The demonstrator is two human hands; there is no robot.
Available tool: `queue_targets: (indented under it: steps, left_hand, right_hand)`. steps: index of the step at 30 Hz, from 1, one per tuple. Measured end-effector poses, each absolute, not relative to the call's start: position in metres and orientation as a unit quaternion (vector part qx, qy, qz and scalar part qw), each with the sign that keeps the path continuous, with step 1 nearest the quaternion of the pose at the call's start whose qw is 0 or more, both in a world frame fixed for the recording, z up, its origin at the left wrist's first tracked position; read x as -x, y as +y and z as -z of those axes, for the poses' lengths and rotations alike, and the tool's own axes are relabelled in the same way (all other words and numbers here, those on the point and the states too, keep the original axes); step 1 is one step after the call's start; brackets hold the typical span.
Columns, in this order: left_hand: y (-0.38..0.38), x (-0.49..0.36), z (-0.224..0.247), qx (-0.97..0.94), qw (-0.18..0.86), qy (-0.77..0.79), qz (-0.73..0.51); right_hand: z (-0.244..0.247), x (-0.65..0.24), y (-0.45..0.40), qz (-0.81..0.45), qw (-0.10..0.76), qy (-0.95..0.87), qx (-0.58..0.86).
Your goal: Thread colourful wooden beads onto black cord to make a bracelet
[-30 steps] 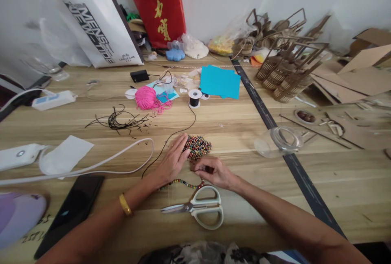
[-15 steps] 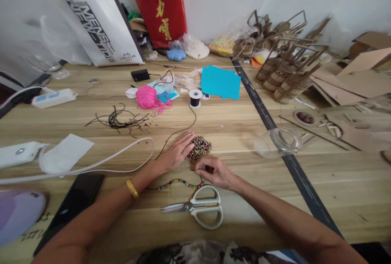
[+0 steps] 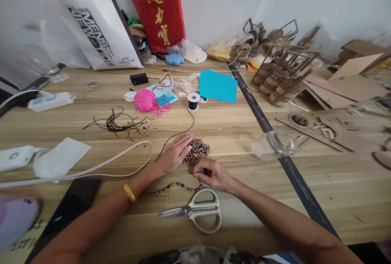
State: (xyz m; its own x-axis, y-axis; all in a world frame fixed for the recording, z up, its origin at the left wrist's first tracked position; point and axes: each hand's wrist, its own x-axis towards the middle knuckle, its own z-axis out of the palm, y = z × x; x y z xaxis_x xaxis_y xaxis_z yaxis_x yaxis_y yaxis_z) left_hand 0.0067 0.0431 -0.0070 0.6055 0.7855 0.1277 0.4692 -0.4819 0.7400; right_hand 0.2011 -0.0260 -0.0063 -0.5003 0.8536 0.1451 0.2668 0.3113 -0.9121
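Observation:
My left hand (image 3: 174, 154) lies flat with its fingers stretched out, against the left side of a heap of small multicoloured beads (image 3: 198, 150). Just below the heap, my right hand (image 3: 215, 173) pinches a black cord near its tip, which pokes out left of the fingertips. A curved row of strung beads (image 3: 179, 184) trails on the table below both hands. From a white spool (image 3: 193, 100) black cord runs down to behind my left hand. White-handled scissors (image 3: 195, 211) lie below the strung beads, pointing left.
Pink yarn (image 3: 145, 100), cut black cords (image 3: 117, 123) and blue sheets (image 3: 217, 86) lie farther back. A white cable (image 3: 122, 152) loops at left beside a black phone (image 3: 77, 199). Clear round lids (image 3: 275, 144) and brown baskets (image 3: 271, 81) are at right.
The view has shifted slightly, so everything sits a little lower and further left. Both hands keep nearly the same pose by the beads.

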Motion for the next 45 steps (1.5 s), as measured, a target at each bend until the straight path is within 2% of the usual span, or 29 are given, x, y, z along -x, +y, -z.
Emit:
queue_targets:
  steps: [9, 17, 23, 31, 37, 45]
  left_hand:
    - [0.072, -0.011, -0.005, -0.814, 0.404, 0.342, -0.238]
    - [0.086, -0.019, 0.001, -0.858, 0.391, 0.269, -0.198]
    - [0.085, -0.020, 0.004, -0.877, 0.375, 0.240, -0.181]
    - [0.083, -0.018, 0.002, -0.897, 0.361, 0.206, -0.151]
    - [0.080, -0.015, 0.001, -0.890, 0.364, 0.231, -0.147]
    - [0.078, -0.014, -0.004, -0.871, 0.377, 0.254, -0.185]
  right_hand:
    - [0.002, -0.200, -0.026, -0.415, 0.334, -0.762, 0.369]
    - [-0.003, -0.201, -0.039, -0.203, 0.304, -0.841, 0.399]
    - [0.004, -0.210, -0.032, -0.242, 0.375, -0.770, 0.456]
    - [0.016, -0.203, -0.023, -0.238, 0.333, -0.764, 0.498]
    - [0.017, -0.192, -0.023, -0.205, 0.331, -0.775, 0.498]
    - [0.019, -0.193, -0.022, -0.222, 0.341, -0.768, 0.494]
